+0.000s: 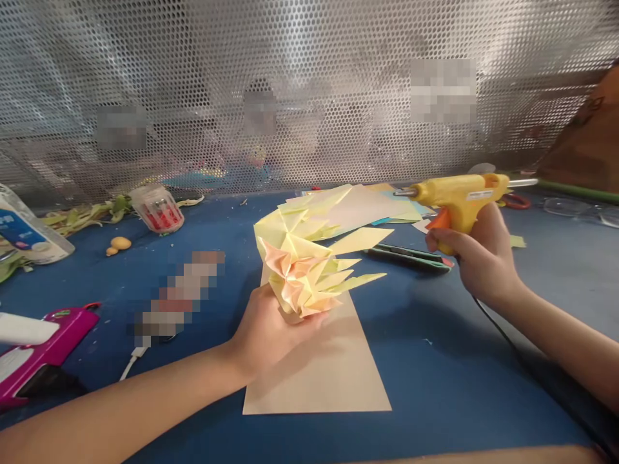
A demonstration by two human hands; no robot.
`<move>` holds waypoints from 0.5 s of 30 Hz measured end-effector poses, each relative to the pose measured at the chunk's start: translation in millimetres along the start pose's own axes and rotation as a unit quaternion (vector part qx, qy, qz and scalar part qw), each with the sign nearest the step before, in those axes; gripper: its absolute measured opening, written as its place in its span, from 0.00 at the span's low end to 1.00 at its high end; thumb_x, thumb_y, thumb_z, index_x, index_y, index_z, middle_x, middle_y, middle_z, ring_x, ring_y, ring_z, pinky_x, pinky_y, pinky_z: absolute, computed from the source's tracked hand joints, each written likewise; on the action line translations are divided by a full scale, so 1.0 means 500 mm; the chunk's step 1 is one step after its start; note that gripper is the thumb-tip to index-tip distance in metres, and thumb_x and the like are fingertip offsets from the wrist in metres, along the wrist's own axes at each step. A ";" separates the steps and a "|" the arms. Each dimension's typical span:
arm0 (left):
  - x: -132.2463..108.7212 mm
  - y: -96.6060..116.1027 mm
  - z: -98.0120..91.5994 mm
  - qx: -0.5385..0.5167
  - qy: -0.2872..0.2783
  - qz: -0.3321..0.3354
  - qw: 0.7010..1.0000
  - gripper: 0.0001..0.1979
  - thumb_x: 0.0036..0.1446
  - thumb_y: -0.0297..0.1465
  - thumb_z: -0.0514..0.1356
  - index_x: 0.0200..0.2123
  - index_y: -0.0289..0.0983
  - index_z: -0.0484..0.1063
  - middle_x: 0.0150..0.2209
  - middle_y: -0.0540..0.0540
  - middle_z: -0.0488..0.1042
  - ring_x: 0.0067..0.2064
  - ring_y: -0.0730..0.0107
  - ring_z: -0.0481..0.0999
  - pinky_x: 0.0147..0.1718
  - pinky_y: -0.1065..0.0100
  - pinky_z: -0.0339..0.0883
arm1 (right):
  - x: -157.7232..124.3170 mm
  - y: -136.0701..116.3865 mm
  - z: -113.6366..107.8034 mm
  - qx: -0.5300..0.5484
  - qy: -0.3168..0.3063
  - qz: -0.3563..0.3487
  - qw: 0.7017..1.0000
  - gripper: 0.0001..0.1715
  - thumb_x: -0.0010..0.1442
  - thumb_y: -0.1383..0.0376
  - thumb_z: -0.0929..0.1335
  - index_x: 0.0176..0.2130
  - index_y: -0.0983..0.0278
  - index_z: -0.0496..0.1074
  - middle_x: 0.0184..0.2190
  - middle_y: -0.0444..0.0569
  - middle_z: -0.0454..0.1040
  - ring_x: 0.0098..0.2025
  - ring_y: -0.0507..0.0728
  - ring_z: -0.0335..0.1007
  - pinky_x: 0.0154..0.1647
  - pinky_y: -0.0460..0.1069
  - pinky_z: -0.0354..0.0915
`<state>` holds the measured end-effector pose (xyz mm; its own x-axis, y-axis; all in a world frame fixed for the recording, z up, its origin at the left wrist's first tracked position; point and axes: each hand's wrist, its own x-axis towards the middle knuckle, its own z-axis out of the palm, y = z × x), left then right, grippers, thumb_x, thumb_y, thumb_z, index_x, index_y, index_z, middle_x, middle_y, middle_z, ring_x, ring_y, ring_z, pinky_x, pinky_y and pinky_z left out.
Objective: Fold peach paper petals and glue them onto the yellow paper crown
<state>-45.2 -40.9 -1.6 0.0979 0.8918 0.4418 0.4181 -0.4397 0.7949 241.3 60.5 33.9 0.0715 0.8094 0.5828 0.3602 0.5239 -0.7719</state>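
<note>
My left hand (pixel 269 330) holds up a folded paper piece (pixel 302 267) of yellow and pale pink pointed flaps, above a beige paper sheet (pixel 329 374) lying on the blue table (pixel 435 361). My right hand (pixel 476 258) grips a yellow hot glue gun (pixel 457 196) with an orange trigger. Its metal nozzle points left toward the paper piece, a short way off it. A black cord runs from the gun along my right forearm.
Loose yellow, pink and blue paper sheets (pixel 372 209) lie behind the piece. A green and black tool (pixel 411 256) lies beside them. A magenta object (pixel 43 351) sits at the left, a red-capped container (pixel 157 207) and a white packet (pixel 29 232) at the back left. Perforated metal mesh (pixel 309 84) walls the far side.
</note>
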 end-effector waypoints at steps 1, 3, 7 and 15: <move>-0.001 -0.001 -0.001 0.002 0.005 0.001 1.000 0.11 0.53 0.30 0.69 0.41 0.42 0.81 0.43 0.46 0.85 0.46 0.56 0.85 0.46 0.61 0.80 | -0.006 -0.002 0.002 0.003 -0.007 -0.025 1.000 0.14 0.55 0.65 0.67 0.39 0.57 0.58 0.25 0.41 0.67 0.23 0.51 0.62 0.24 0.51 0.59; -0.002 -0.005 -0.002 0.014 0.022 0.014 1.000 0.10 0.53 0.30 0.69 0.41 0.42 0.81 0.44 0.46 0.85 0.46 0.56 0.84 0.46 0.60 0.80 | -0.019 -0.002 0.007 -0.004 -0.008 -0.075 0.997 0.15 0.56 0.58 0.68 0.39 0.57 0.58 0.25 0.41 0.67 0.22 0.52 0.63 0.23 0.51 0.60; -0.003 -0.009 -0.004 0.034 0.049 0.071 0.996 0.12 0.51 0.29 0.70 0.42 0.39 0.80 0.44 0.45 0.85 0.46 0.56 0.85 0.45 0.62 0.81 | -0.047 -0.003 0.017 -0.085 0.004 -0.191 0.978 0.21 0.53 0.50 0.74 0.36 0.56 0.62 0.24 0.42 0.70 0.22 0.53 0.66 0.20 0.49 0.62; 0.002 -0.005 -0.006 0.076 0.102 0.129 0.983 0.10 0.45 0.26 0.73 0.33 0.35 0.81 0.35 0.45 0.85 0.35 0.63 0.85 0.38 0.70 0.81 | -0.078 0.004 0.029 -0.267 -0.029 -0.329 0.906 0.16 0.62 0.48 0.69 0.34 0.56 0.66 0.17 0.37 0.67 0.16 0.50 0.62 0.17 0.45 0.59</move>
<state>-48.7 -39.2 -1.8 0.0413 0.7058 0.7072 0.5356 -0.6132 0.5807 225.6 33.9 6.1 -0.3652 0.3899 0.8453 0.7062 0.7077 -0.0214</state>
